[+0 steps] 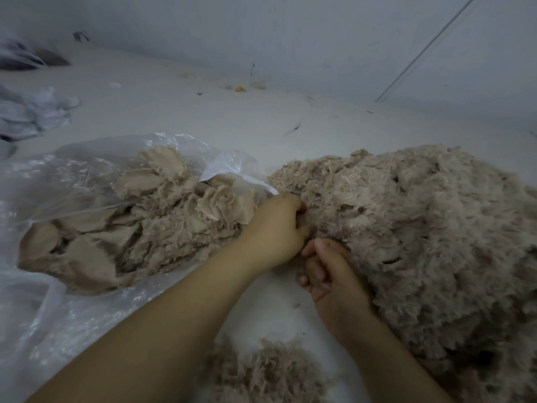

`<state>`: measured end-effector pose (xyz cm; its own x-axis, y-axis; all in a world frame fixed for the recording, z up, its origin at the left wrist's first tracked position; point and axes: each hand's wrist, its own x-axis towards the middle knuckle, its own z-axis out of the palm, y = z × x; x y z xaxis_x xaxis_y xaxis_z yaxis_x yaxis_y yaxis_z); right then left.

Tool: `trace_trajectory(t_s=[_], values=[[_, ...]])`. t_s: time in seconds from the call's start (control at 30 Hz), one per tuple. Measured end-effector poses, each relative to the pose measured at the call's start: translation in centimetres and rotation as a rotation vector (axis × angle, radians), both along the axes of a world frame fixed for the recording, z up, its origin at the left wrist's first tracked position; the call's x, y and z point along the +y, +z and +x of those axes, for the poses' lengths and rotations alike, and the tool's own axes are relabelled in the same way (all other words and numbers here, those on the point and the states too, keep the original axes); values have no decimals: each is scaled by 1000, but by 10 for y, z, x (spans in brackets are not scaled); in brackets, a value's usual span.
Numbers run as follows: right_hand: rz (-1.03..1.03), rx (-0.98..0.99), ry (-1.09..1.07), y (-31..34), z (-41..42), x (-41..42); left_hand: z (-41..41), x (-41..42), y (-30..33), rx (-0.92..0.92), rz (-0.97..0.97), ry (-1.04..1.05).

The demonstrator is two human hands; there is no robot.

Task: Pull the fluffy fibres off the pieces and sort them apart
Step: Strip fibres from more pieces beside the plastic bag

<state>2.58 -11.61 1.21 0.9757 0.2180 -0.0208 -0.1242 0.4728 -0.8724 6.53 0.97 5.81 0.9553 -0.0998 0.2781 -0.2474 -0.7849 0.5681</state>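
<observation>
1. Small tuft pile (270, 370), nearest, beige, wispy
2. Right hand (334, 274) fingers curled, contents unclear; left hand (276, 228) grips the big fluffy heap (421, 228)
3. One clear bag (87, 175) holding flat beige pieces (93, 251), left

This looks like a bare workroom for hand-sorting textile material rather than a home. Just right of the hands rises a large heap of fluffy beige fibre (421, 228), and left of them a clear plastic bag (72, 175) spills beige fabric pieces (96, 251) over a plain pale floor (203, 112). Beyond the hands stands an unpainted grey wall (290, 30), with scraps (241, 88) at its foot.
</observation>
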Motion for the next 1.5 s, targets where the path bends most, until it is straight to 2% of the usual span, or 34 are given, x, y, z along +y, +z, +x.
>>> trace_trajectory(t_s=[0.13, 0.3, 0.43, 0.6, 0.83, 0.93, 1.2, 1.37, 1.5], values=[[36, -17, 43, 1, 1, 0, 0, 3, -9, -24, -198, 68], [70, 25, 46, 0, 5, 0, -27, 12, -23, -53, -178, 28], [22, 10, 17, -4, 4, 2, -49, 18, -27, -33, -267, 56], [89, 65, -14, -4, 5, 5, -53, 29, -20, 113, -575, 129], [60, 97, -57, -1, 5, 4, -58, 34, -13, 256, -1045, -16], [45, 107, -61, -1, 3, 3, -57, 41, -10, 277, -1169, -53], [-118, -40, 78, 3, 0, -3, -46, 31, -29, 285, -1212, 40], [-199, -6, 29, 2, 1, 2, -44, 25, -31, 222, -1179, 102], [-242, 48, 17, 2, -1, 2, -42, 21, -35, 248, -1147, 119]])
